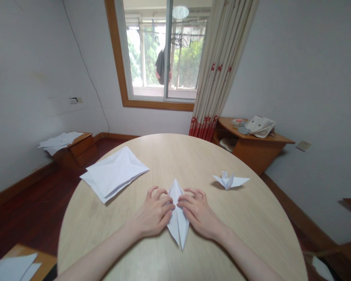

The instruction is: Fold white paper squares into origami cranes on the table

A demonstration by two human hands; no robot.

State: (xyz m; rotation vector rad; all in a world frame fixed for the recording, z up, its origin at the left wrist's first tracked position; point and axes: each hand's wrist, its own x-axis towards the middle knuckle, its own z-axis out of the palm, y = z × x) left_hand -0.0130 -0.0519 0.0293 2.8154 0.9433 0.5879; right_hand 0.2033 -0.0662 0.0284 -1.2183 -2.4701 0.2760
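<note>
The left hand (153, 212) and right hand (199, 212) are both curled in narrow, fingertips pressing either side of a long, pointy folded white paper (178, 222) lying flat on the round wood-grain desk (222, 222). Off to the right sits a small paper crane (229, 180) (crisp creases, plain white), and on the left there's a loose folded paper pile (114, 173). More white sheets (61, 141) rest on a wooden drawer unit (82, 147) by the wall.

cut off: paper sheet (8, 268) at lower-left corner | hidden: middle of folded paper (178, 230) under left hand (153, 212), right hand (197, 212) | too small: round items (238, 122) on wooden cabinet (253, 150)
</note>
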